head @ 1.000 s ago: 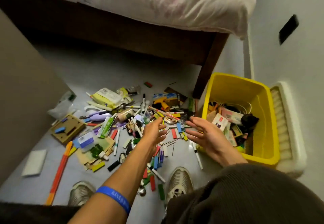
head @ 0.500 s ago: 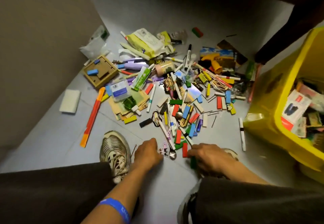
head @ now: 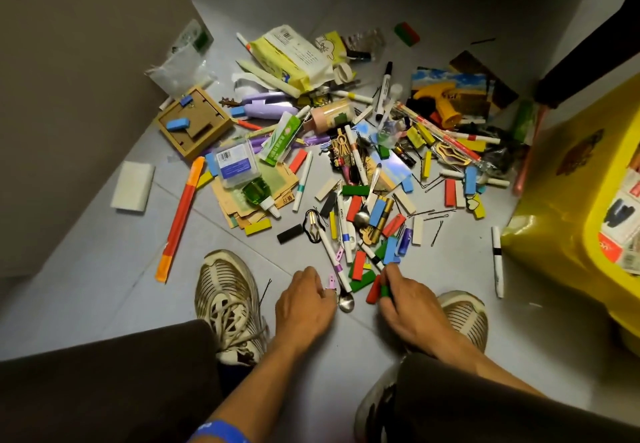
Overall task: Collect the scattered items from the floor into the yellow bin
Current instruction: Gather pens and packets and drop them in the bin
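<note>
Your left hand [head: 304, 304] pinches a pink clip [head: 331, 281] by the spoon [head: 345, 301]; your right hand [head: 408, 298] grips a green block [head: 385, 290], yellow bin [head: 568, 207] alongside.

Counted on the floor: two hands, the left hand [head: 304, 304] and right hand [head: 408, 305]; two sneakers [head: 227, 300]; one yellow bin [head: 588, 220]; one white sponge block [head: 133, 182]; one long orange stick [head: 180, 217]; two metal spoons [head: 346, 300]; one wooden frame [head: 192, 123]; one green bottle [head: 258, 193]. The small coloured blocks [head: 355, 207] and the pens are too many and too overlapped to count.
</note>
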Motion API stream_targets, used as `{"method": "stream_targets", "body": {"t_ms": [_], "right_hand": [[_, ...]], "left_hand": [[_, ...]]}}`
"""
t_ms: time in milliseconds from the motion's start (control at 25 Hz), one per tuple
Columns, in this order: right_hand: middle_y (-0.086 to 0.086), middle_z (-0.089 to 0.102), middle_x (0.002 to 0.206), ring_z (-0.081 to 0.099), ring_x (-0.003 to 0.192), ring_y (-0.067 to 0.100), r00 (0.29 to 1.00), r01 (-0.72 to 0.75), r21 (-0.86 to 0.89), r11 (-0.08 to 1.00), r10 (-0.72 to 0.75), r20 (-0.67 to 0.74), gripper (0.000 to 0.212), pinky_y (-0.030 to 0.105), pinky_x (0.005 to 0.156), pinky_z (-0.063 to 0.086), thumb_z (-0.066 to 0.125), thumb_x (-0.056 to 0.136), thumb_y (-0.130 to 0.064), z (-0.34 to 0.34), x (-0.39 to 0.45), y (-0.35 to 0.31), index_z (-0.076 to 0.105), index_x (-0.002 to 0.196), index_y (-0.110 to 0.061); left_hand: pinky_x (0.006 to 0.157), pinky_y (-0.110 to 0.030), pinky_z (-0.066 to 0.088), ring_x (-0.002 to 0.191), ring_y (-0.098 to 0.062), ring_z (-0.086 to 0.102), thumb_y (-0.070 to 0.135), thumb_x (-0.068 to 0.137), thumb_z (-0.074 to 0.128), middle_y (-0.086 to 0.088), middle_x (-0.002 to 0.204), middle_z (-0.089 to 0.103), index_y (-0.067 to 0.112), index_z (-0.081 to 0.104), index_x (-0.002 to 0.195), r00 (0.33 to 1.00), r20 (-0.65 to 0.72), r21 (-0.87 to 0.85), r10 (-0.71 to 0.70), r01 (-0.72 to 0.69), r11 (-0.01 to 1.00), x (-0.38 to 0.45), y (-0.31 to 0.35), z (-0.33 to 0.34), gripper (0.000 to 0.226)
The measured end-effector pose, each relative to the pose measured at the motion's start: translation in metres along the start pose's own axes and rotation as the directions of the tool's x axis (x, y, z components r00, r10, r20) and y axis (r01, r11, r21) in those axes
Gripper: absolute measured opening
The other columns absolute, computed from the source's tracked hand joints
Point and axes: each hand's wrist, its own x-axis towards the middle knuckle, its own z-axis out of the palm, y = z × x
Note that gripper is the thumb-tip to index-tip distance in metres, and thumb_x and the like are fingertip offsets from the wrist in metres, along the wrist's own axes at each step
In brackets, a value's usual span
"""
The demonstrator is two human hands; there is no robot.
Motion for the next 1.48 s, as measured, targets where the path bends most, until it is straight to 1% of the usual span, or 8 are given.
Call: {"method": "stream_targets", "body": {"t_ms": [160, 360, 560, 720, 880, 1160, 1360, 1480], "right_hand": [[-0.006, 0.06, 0.092, 0.058, 0.07, 0.01, 0.988, -0.125, -0.006, 0.992, 0.124, -0.091, 0.037, 0.024, 0.062, 0.049, 0.051, 0.095, -0.043, 0.008, 0.009, -0.013, 0.032, 0.123, -0.03], [-0.003, 0.064, 0.097, 0.058, 0.077, 0.01, 0.986, -0.15, 0.083, 0.985, 0.155, -0.057, 0.017, 0.023, 0.065, 0.048, 0.055, 0.091, -0.028, 0.014, 0.017, -0.01, 0.048, 0.107, -0.029], [0.011, 0.062, 0.076, 0.062, 0.063, 0.023, 0.893, -0.336, 0.905, 0.262, 0.395, 0.217, 0.022, 0.042, 0.058, 0.058, 0.042, 0.093, 0.002, -0.004, 0.021, -0.006, 0.059, 0.087, -0.011], [-0.009, 0.059, 0.104, 0.059, 0.088, 0.008, 0.998, 0.003, 0.216, 0.976, -0.016, 0.054, 0.016, 0.021, 0.07, 0.048, 0.055, 0.091, -0.021, -0.001, 0.021, -0.013, 0.054, 0.103, -0.032], [0.001, 0.051, 0.128, 0.062, 0.094, 0.02, 0.976, 0.219, -0.314, 0.924, -0.213, 0.054, 0.039, 0.031, 0.075, 0.054, 0.046, 0.099, -0.039, 0.002, 0.026, -0.01, 0.045, 0.135, -0.023], [-0.004, 0.068, 0.091, 0.056, 0.06, 0.002, 0.919, -0.13, 0.153, 0.98, 0.177, -0.353, 0.027, 0.011, 0.054, 0.043, 0.063, 0.092, -0.034, -0.018, 0.007, 0.013, 0.048, 0.114, -0.026], [0.007, 0.067, 0.101, 0.065, 0.074, 0.026, 0.923, -0.233, -0.086, 0.969, 0.192, -0.332, 0.038, 0.029, 0.056, 0.043, 0.047, 0.098, -0.041, -0.026, 0.051, -0.003, 0.04, 0.129, -0.019], [0.007, 0.066, 0.091, 0.059, 0.065, 0.025, 0.932, -0.258, -0.154, 0.954, 0.204, -0.299, 0.035, 0.028, 0.055, 0.035, 0.048, 0.095, -0.04, -0.023, 0.059, -0.005, 0.042, 0.123, -0.019]], "left_hand": [[0.074, -0.033, 0.045, 0.09, -0.019, 0.052, 0.056, 0.083, 0.062, 0.003, 0.105, 0.045, 0.026, 0.04, 0.11, 0.998, 0.02, 0.067, 0.054, -0.056, 0.996, -0.003, 0.007, 0.019, 0.046], [0.063, -0.026, 0.04, 0.078, -0.013, 0.05, 0.032, 0.088, 0.058, 0.001, 0.091, 0.053, 0.021, 0.05, 0.089, 1.0, -0.003, -0.07, -0.031, 0.031, 0.997, 0.007, 0.006, 0.014, 0.013], [0.052, -0.027, 0.038, 0.061, -0.013, 0.049, 0.021, 0.095, 0.048, -0.003, 0.073, 0.058, 0.017, 0.05, 0.073, 0.98, 0.014, -0.4, -0.197, 0.186, 0.897, 0.006, 0.007, 0.009, 0.022], [0.059, -0.035, 0.05, 0.069, -0.018, 0.058, 0.014, 0.092, 0.049, 0.0, 0.075, 0.061, 0.021, 0.052, 0.076, 0.994, -0.064, -0.44, -0.092, 0.054, 0.896, 0.003, 0.018, 0.0, 0.018], [0.076, -0.035, 0.056, 0.09, -0.018, 0.063, 0.04, 0.089, 0.056, 0.005, 0.101, 0.066, 0.026, 0.058, 0.106, 0.993, -0.034, -0.136, 0.115, -0.119, 0.984, 0.011, 0.048, -0.004, 0.022], [0.083, -0.037, 0.053, 0.099, -0.022, 0.061, 0.041, 0.096, 0.054, -0.005, 0.116, 0.061, 0.014, 0.057, 0.119, 0.975, -0.082, 0.026, 0.205, -0.204, 0.979, 0.027, 0.063, 0.009, 0.035], [0.083, -0.037, 0.054, 0.101, -0.026, 0.063, 0.03, 0.097, 0.054, -0.008, 0.12, 0.059, 0.017, 0.048, 0.127, 0.956, -0.058, 0.2, 0.287, -0.27, 0.942, 0.021, 0.066, 0.01, 0.033], [0.08, -0.031, 0.055, 0.095, -0.02, 0.064, 0.029, 0.091, 0.063, -0.001, 0.11, 0.063, 0.022, 0.049, 0.122, 0.981, -0.036, -0.02, 0.189, -0.189, 0.982, 0.025, 0.068, 0.004, 0.035]]}}
